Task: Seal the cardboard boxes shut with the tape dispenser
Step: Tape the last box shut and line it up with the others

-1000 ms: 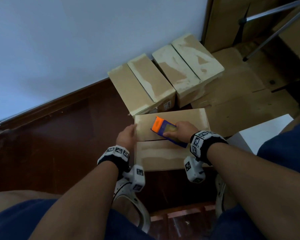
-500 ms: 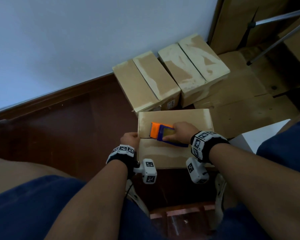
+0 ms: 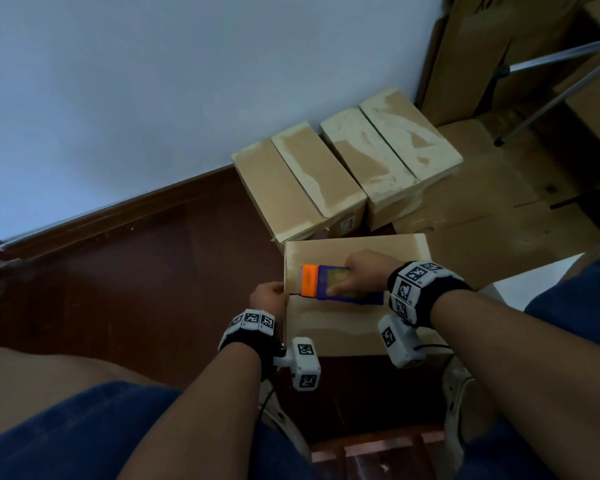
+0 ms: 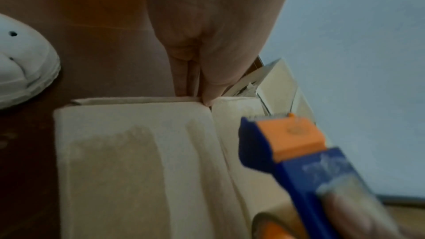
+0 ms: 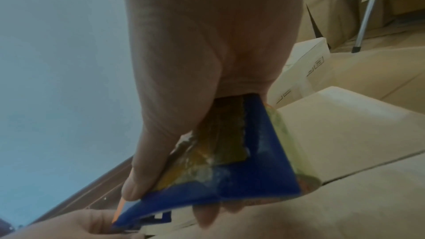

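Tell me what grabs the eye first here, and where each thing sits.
The blue and orange tape dispenser stands out most: the right hand grips it on top of the nearest cardboard box, its orange end toward the box's left edge. The left hand touches that left edge at the centre seam. Behind, two more cardboard boxes sit against the pale wall.
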`<state>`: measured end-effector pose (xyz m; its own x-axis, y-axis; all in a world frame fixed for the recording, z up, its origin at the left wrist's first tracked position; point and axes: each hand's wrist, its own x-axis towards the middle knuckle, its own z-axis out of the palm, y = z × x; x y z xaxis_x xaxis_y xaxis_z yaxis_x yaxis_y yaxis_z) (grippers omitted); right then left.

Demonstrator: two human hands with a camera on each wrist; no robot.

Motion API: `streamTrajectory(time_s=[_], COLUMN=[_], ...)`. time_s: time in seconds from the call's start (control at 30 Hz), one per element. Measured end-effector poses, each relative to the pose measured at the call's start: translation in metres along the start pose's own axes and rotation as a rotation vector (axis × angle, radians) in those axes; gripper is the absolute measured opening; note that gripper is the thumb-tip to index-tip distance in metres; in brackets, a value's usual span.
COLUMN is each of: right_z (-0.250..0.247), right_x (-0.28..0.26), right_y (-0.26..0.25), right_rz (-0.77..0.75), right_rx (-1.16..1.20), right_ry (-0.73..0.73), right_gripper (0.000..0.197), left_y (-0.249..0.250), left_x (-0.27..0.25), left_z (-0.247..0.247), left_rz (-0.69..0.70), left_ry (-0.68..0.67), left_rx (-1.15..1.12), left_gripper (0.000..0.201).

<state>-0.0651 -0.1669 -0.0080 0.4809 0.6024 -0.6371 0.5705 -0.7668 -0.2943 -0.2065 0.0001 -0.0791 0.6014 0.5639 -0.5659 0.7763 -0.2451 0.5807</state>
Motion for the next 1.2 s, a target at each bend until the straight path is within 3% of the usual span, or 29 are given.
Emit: streamTrajectory(time_s=[0.2,0.33,0.4,0.47,0.53,0.87,1.07,1.2], right_z=[0.011,0.012,0.012,0.014,0.017,0.016,0.013,0.009], right_x=[0.000,0.000,0.000,0.000,-0.001,-0.008,-0.009,-0.011], right_y=[-0.004,-0.002,-0.002,0.000,0.001,0.005,0.006,0.006], right_rz=[-0.011,0.012,0.010,0.014,0.011,0.010,0.026,0.019], right_rx=[0.059,0.073,0.070,0.080,0.090,0.163,0.186,0.203], right_ry=[-0.025,-0.032,-0.038,-0.035,-0.019,-0.015,-0.006,-0.002], right_gripper=[0.064,0.069,0.070,0.068,0.066,0.064,0.065,0.067], left_y=[0.007,0.014,0.020,0.024,0.028,0.033,0.033,0.038], left_x=[-0.002,0.002,0.003,-0.001,-0.008,-0.015,-0.016,-0.019], left_z=[-0.004,-0.010,-0.012,-0.009,-0.006,-0.013,-0.014,-0.013], left_rz=[0.001,0.035,0.030,-0.005,-0.034,-0.153,-0.172,-0.189], left_ry=[-0.017,0.202,0.061,-0.120,-0.213,-0.393,-0.387,-0.457], left_rx=[0.052,-0.239,-0.439,-0.538,-0.596,-0.764,-0.811,-0.741], left_gripper=[0.026,0.023,0.016,0.020,0.024,0.022,0.030,0.031])
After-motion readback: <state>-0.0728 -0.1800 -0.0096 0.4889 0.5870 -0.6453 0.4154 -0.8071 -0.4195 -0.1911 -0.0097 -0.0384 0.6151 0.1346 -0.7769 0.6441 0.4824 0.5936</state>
